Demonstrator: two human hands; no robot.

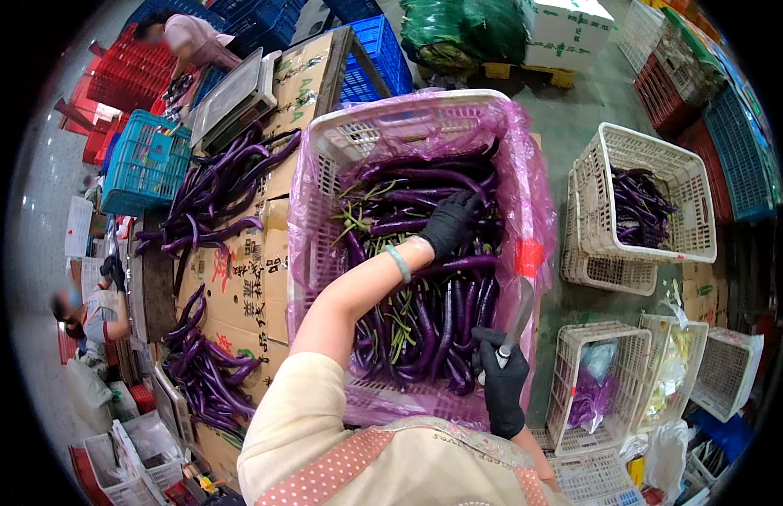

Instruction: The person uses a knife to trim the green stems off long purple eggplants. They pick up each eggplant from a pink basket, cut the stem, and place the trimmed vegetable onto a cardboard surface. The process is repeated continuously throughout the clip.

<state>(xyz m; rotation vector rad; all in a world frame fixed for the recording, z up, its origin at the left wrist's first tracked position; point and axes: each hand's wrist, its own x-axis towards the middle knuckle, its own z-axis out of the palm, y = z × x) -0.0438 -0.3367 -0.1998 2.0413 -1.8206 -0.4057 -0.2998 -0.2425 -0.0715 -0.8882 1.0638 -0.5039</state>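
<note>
A large white plastic crate lined with purple plastic film stands before me, holding many long purple eggplants with green stems. My left hand, in a black glove, reaches across the crate onto the upper layer of eggplants. Its fingertips touch an eggplant, but their grip is hidden beneath the glove. Gripped in my right hand, also gloved in black, is a knife with a curved metal blade. The blade points away from me over the crate's right side, beside red tape on the film.
Loose eggplants lie on a cardboard-covered table at left, near a weighing scale and teal crate. Stacked white crates, the top one holding eggplants, stand right. Two people work at the far left.
</note>
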